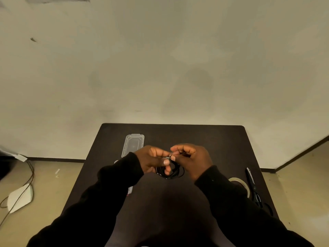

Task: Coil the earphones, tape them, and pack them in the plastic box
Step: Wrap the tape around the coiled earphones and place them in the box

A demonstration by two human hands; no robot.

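Note:
Black earphones [175, 172] hang as a coil of several loops between both hands above the middle of the dark table [213, 139]. My left hand [153, 158] grips the coil from the left, thumb on top. My right hand [191, 158] pinches something small and pale at the top of the coil, touching the left thumb; whether it is tape or a plug I cannot tell. A clear plastic piece, lid or box [133, 144], lies flat at the back left. A tape roll [239, 183] sits by my right sleeve. Another clear piece [130, 190] peeks out under my left forearm.
Black scissors [253, 188] lie along the table's right edge beside the tape roll. On the floor to the left are a white face mask [20, 197] and a brown cable [31, 173]. A pale wall stands right behind the table.

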